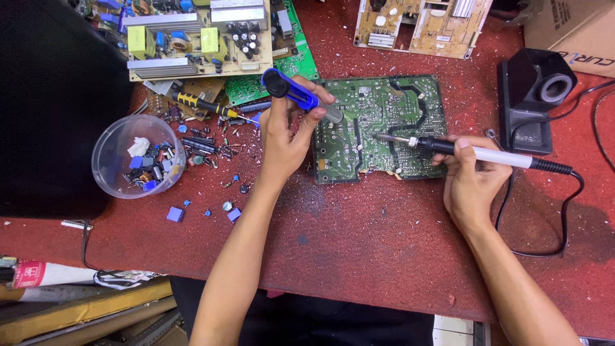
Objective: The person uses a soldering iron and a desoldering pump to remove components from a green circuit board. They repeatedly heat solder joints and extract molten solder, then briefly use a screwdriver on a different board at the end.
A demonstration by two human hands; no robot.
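**While both my hands grip tools: bench entry**

Left hand (285, 131): fingers clamped round a blue desoldering pump (296, 91), tip at the board's left edge. Right hand (473, 176): fingers closed on a soldering iron (461, 150), tip touching the green circuit board (381, 128), flat on the red table (384, 237). Nearby: clear bowl (138, 157) of loose components.

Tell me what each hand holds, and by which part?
Left hand: blue desoldering pump, by its barrel. Right hand: soldering iron, by its handle.
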